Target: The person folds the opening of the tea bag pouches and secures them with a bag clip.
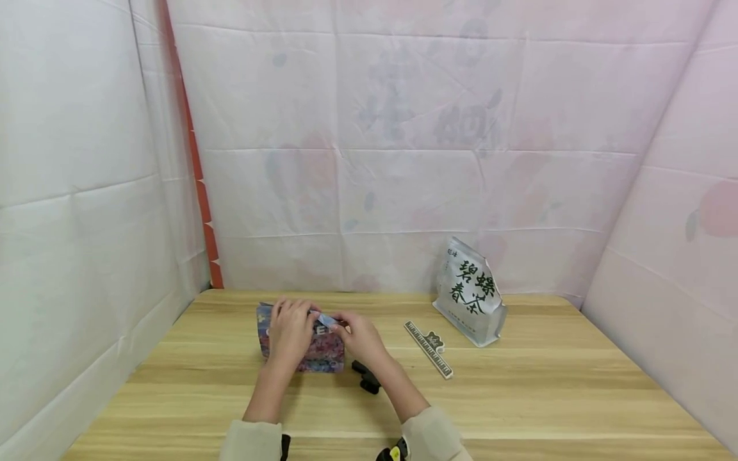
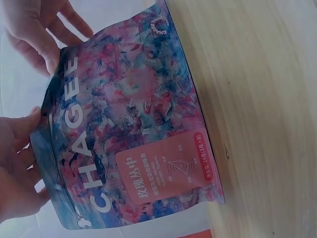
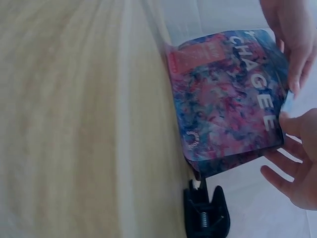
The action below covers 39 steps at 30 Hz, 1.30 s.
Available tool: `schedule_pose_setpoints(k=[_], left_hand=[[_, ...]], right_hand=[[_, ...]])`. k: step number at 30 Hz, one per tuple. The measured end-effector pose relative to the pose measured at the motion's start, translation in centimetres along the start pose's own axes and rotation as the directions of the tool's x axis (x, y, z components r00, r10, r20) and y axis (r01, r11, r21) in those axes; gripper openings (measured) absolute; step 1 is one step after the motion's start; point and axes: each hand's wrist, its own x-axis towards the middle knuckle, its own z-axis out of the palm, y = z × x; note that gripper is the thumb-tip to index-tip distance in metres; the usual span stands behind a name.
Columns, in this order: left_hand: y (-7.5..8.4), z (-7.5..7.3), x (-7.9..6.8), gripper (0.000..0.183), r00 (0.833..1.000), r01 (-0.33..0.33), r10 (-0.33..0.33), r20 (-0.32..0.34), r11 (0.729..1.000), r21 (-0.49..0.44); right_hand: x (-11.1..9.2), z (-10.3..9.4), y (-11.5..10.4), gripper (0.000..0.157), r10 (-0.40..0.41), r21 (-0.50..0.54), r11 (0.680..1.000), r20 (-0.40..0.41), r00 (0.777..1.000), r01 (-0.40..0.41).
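Note:
A colourful stand-up tea bag printed CHAGEE stands on the left part of the table. Its upper edge is partly folded over, with a pale strip showing between the hands. My left hand holds this top edge near the middle, thumb on the front and fingers over the back. At the right end of the edge, my right hand pinches the fold between thumb and fingers. In the right wrist view, the bag's front is in full sight and its base rests on the table.
A black spring clip lies by the bag, close to the right forearm. Farther right is a long clip with a piano-key pattern. Behind it stands a silver tea bag with black characters. White cloth walls the table's back and sides.

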Motion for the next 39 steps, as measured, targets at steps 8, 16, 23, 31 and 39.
schedule_pose_setpoints(k=[8, 16, 23, 31, 39], left_hand=[[0.2, 0.3, -0.2, 0.007, 0.999, 0.022, -0.023, -0.030, 1.000, -0.011], [0.0, 0.1, -0.3, 0.006, 0.998, 0.054, -0.054, -0.027, 0.999, 0.000], [0.2, -0.5, 0.2, 0.006, 0.994, 0.094, -0.091, 0.052, 0.995, -0.040], [0.1, -1.1, 1.1, 0.009, 0.977, 0.131, -0.126, 0.171, 0.991, -0.015], [0.1, -0.9, 1.0, 0.012, 0.970, 0.075, -0.083, 0.229, 0.996, 0.046]], right_hand=[[0.0, 1.0, -0.1, 0.011, -0.032, -0.120, 0.993, -0.099, 0.995, 0.020], [0.5, 0.8, -0.8, 0.006, -0.073, -0.201, 0.978, -0.070, 0.995, 0.058], [1.0, -0.2, -1.3, 0.003, -0.105, -0.242, 0.965, 0.013, 0.994, 0.105], [1.6, -0.5, -1.5, 0.008, -0.093, -0.262, 0.959, 0.063, 0.994, 0.107], [1.7, -0.7, -1.3, 0.011, -0.073, -0.225, 0.971, 0.065, 0.995, 0.086]])
